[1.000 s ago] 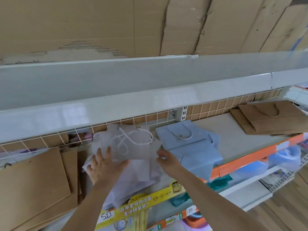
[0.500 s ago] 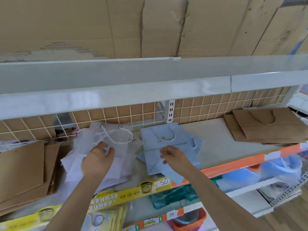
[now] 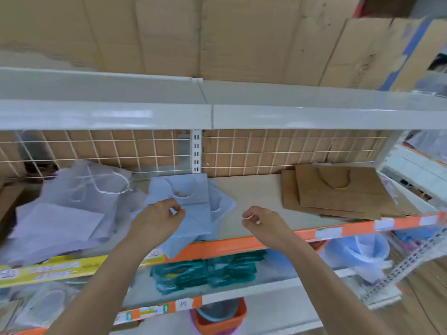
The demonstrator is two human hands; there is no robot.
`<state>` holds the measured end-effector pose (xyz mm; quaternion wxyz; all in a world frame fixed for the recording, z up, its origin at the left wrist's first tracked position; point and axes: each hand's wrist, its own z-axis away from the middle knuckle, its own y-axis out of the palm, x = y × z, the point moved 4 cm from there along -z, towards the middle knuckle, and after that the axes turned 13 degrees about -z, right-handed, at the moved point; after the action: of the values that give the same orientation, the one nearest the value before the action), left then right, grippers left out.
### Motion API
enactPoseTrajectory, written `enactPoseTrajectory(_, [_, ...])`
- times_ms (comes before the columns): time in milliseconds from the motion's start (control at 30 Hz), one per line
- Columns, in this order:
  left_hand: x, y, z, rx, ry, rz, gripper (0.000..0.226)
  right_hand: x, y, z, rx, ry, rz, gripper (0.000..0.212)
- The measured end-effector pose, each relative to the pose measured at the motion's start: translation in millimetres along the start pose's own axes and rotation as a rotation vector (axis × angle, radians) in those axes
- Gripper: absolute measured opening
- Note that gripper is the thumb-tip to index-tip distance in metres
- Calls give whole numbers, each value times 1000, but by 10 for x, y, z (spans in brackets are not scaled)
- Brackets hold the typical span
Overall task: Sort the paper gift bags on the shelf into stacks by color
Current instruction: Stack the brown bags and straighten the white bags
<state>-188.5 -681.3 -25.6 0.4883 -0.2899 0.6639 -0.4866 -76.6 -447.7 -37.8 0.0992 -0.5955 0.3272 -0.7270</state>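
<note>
Both hands have moved right, so the left hand now sits with curled fingers on the blue bags, the right hand hangs loosely curled over bare shelf, white bags lie left, and brown bags right.

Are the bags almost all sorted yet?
Mostly, it looks like. The brown bags lie stacked at the right, the white bags piled at the left. The left hand is over the blue bags, which sit crooked and hang off the shelf edge. The right hand holds nothing. Blue and white still need squaring.
</note>
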Motion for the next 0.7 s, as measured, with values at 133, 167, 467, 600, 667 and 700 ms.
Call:
enactPoseTrajectory(133, [-613, 235, -30, 63, 107, -19, 16, -409, -469, 148, -27, 70, 22, 22])
enactPoseTrajectory(167, [-751, 294, -54, 75, 130, -16, 16, -511, -585, 174, -47, 92, 23, 21])
enactPoseTrajectory(467, [-1687, 899, -442, 132, 238, -55, 19, -1318, -1362, 160, -170, 211, 81, 24])
enactPoseTrajectory(600, [-2044, 1167, -762, 158, 232, -27, 20, -1538, -1752, 27, -228, 223, 96, 24])
enactPoseTrajectory(667, [-2250, 1266, -928, 182, 233, -35, 21, -1593, -1973, -62, -224, 218, 110, 20])
enactPoseTrajectory(700, [-2360, 1316, -1002, 196, 243, -54, 21, -1628, -2084, -109, -225, 227, 117, 19])
